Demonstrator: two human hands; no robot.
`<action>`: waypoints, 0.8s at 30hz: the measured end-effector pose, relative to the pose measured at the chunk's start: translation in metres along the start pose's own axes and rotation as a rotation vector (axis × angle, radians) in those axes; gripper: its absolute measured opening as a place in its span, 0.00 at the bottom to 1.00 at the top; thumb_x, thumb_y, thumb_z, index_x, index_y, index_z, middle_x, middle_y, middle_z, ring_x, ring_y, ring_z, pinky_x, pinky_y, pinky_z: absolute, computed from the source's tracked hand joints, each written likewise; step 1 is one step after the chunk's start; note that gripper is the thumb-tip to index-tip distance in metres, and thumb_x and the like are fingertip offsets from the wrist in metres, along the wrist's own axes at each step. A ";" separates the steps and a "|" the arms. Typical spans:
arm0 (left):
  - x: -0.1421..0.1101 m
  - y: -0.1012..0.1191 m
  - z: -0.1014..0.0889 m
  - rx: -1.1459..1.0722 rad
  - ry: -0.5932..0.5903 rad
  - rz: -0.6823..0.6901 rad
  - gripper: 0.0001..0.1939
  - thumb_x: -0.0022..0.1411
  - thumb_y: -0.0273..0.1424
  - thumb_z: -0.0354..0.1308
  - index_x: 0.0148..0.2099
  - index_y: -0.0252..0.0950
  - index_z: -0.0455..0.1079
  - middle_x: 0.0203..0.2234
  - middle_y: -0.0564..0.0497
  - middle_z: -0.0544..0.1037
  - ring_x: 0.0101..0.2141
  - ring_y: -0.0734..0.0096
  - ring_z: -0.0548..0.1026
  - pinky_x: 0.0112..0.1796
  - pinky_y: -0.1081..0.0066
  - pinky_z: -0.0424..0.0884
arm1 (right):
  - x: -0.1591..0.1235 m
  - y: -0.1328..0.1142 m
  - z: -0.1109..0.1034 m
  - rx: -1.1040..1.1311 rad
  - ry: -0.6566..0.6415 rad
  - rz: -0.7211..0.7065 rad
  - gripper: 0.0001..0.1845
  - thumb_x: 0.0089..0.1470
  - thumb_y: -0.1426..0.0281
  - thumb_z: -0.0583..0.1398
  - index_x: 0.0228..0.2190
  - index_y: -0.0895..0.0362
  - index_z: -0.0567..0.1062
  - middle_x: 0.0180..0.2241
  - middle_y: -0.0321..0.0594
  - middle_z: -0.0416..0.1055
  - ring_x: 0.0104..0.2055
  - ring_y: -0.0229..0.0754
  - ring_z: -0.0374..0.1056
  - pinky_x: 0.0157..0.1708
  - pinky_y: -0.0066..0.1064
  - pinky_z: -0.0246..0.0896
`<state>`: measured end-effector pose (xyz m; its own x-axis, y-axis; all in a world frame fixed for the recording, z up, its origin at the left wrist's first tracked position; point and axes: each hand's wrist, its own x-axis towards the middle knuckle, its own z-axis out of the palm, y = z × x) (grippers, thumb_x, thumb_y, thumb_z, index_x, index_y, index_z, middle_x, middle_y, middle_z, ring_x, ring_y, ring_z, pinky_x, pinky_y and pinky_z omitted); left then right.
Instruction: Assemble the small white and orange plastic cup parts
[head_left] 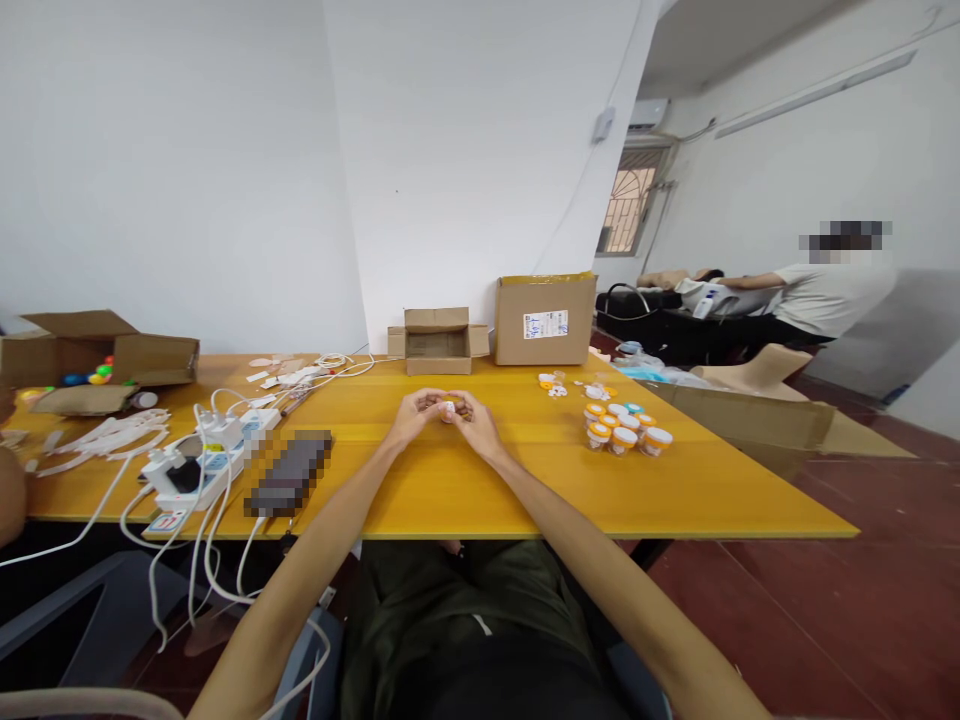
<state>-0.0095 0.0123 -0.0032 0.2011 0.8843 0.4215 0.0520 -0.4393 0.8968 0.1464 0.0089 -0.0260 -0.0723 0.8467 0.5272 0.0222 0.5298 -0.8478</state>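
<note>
My left hand (415,417) and my right hand (475,424) meet over the middle of the wooden table (465,490). Between their fingertips they grip a small jar (448,411) with whitish and reddish contents or markings; its finer detail is too small to tell. Fingers of both hands are curled around its sides and partly cover it. To the right of my right hand stands a cluster of several small clear jars (622,440) with orange, white and teal lids. Behind them lie loose lids and small white pieces (555,385).
An open small carton (439,365) and a taller closed box (541,345) stand at the back. At left are a power strip (214,465) with cables, a phone (289,475) and an open box (157,358). A person (836,290) sits at far right.
</note>
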 end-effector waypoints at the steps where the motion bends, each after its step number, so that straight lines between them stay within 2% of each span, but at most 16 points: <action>1: 0.000 -0.001 0.000 0.035 0.012 0.022 0.16 0.50 0.40 0.69 0.39 0.36 0.77 0.33 0.48 0.80 0.36 0.64 0.76 0.42 0.65 0.70 | 0.001 0.000 -0.001 -0.006 0.009 -0.007 0.17 0.45 0.60 0.64 0.39 0.50 0.76 0.28 0.34 0.75 0.32 0.43 0.71 0.35 0.34 0.68; 3: 0.001 -0.002 0.000 0.139 0.038 0.075 0.13 0.52 0.38 0.67 0.38 0.37 0.77 0.35 0.48 0.80 0.38 0.64 0.76 0.43 0.65 0.70 | 0.002 0.000 -0.004 -0.020 0.046 -0.019 0.17 0.46 0.61 0.63 0.40 0.50 0.77 0.28 0.34 0.75 0.32 0.44 0.71 0.36 0.34 0.68; 6: 0.000 -0.005 0.001 0.291 0.056 0.137 0.10 0.54 0.35 0.66 0.39 0.39 0.77 0.38 0.48 0.78 0.40 0.64 0.75 0.45 0.64 0.69 | 0.006 0.001 -0.010 -0.022 0.134 -0.003 0.14 0.46 0.61 0.62 0.37 0.51 0.77 0.27 0.35 0.74 0.32 0.44 0.71 0.37 0.35 0.68; 12: 0.000 -0.018 0.002 0.404 -0.031 0.136 0.19 0.50 0.33 0.69 0.46 0.40 0.75 0.42 0.48 0.76 0.47 0.59 0.72 0.52 0.59 0.66 | 0.011 0.008 -0.015 0.012 0.244 0.077 0.13 0.43 0.59 0.63 0.31 0.53 0.74 0.25 0.36 0.74 0.31 0.45 0.71 0.34 0.35 0.68; 17: 0.006 -0.033 0.002 0.330 -0.083 0.094 0.23 0.46 0.31 0.71 0.46 0.39 0.74 0.43 0.46 0.78 0.47 0.57 0.74 0.55 0.57 0.65 | 0.011 0.013 -0.016 0.004 0.220 0.103 0.12 0.41 0.59 0.64 0.28 0.52 0.73 0.23 0.36 0.74 0.28 0.45 0.71 0.32 0.35 0.67; 24: 0.011 -0.037 0.003 0.292 -0.088 0.092 0.15 0.47 0.34 0.69 0.40 0.39 0.75 0.36 0.48 0.80 0.43 0.58 0.75 0.51 0.59 0.69 | 0.013 0.017 -0.016 0.017 0.175 0.131 0.11 0.38 0.62 0.65 0.25 0.52 0.72 0.23 0.35 0.74 0.29 0.44 0.72 0.32 0.35 0.67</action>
<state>-0.0060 0.0377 -0.0324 0.3014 0.8274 0.4739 0.3061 -0.5547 0.7737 0.1619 0.0299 -0.0328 0.1049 0.9048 0.4128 0.0035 0.4147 -0.9099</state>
